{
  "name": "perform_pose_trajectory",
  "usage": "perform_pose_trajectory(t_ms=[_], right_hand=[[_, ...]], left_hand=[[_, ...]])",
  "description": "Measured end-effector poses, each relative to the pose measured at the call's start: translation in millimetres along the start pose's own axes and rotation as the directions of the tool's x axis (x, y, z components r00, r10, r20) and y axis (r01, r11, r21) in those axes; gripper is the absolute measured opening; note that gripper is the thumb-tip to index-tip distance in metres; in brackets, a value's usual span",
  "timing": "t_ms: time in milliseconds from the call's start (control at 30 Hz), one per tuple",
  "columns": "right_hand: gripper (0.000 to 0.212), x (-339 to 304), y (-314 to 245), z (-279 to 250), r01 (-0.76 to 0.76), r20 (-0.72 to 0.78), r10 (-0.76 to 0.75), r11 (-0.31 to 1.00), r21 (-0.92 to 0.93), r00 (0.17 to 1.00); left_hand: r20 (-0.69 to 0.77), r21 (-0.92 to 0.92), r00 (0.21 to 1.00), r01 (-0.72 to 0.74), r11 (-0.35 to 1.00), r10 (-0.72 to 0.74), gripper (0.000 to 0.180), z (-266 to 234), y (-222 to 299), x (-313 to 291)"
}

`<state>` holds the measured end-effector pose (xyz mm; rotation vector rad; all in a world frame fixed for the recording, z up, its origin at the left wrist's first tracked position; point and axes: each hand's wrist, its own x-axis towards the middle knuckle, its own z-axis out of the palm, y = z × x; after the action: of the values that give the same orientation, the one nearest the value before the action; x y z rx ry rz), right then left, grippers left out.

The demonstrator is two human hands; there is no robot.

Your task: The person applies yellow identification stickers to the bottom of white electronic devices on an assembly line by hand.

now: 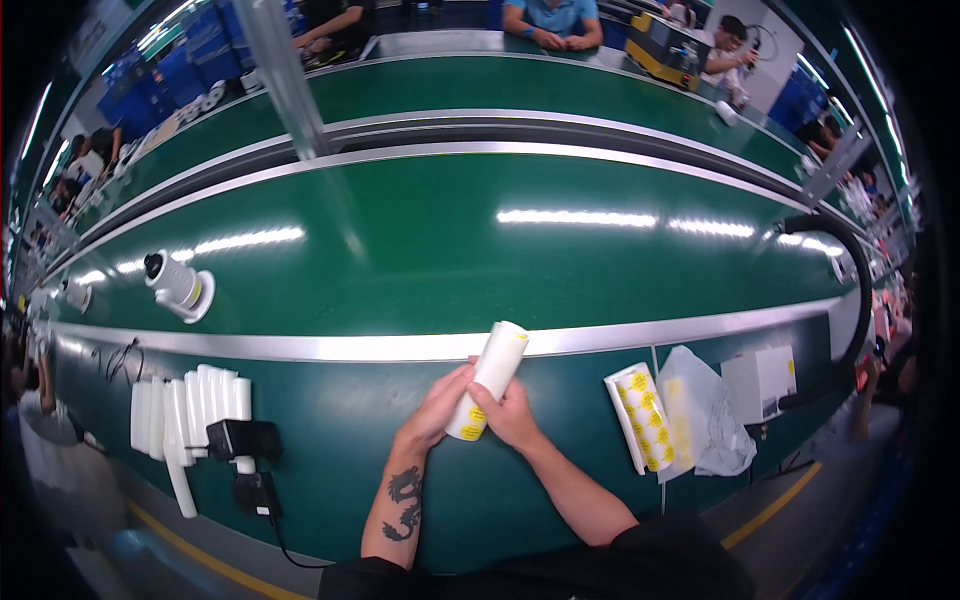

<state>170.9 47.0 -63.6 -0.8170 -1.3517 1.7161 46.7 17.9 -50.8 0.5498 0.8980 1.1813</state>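
A white cylinder (501, 358), with yellow labels near its lower end, is held over the dark green bench in front of me. It tilts, its upper end leaning to the right and away from me. My left hand (438, 408) wraps its left side, the fingers partly hidden behind it. From the right, my right hand (511, 415) closes round it, thumb across the front. A sheet of round yellow stickers (642, 420) on white backing lies to the right of my hands. Several white tubes (205, 395) rest side by side at the left.
Black power adapters (243, 440) with a cable lie by the tubes. Right of the stickers are a clear plastic bag (705, 420) and a white box (760, 382), near a black hose (862, 290). Beyond a metal rail (330, 348), a white device (182, 288) stands on the green conveyor (420, 240). People sit opposite.
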Motion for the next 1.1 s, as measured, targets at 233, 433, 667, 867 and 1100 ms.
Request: perform_pose_trajectory(t_ms=[233, 433, 667, 867, 1100], right_hand=[[0.043, -0.1, -7.5, 4.5, 0.015, 0.012, -0.014, 1.0, -0.005, 1.0], [0.042, -1.5, -11.2, 5.4, 0.011, 0.014, -0.011, 1.0, -0.013, 1.0], [0.041, -1.4, -9.4, 3.5, 0.035, 0.01, -0.035, 0.998, -0.042, 0.999], [0.044, 0.1, -2.4, 3.4, 0.04, 0.0, -0.04, 0.999, -0.013, 0.999], [0.042, 0.7, -1.2, 5.4, 0.037, 0.011, -0.037, 0.999, 0.006, 0.999]], left_hand=[[0.025, 0.012, 1.0, 0.002, 1.0, -0.002, 0.038, -2.3, 3.1, -3.3], [0.032, 0.004, 0.999, 0.013, 1.0, -0.013, 0.039, -1.5, 3.5, -5.3], [0.045, -0.012, 0.999, 0.001, 1.0, 0.0, 0.038, -2.0, 0.5, -2.9], [0.014, 0.015, 1.0, 0.017, 1.0, -0.017, 0.036, -6.5, -2.0, -1.7], [-0.016, 0.027, 1.0, -0.014, 1.0, 0.015, 0.037, 0.1, 3.9, -7.1]])
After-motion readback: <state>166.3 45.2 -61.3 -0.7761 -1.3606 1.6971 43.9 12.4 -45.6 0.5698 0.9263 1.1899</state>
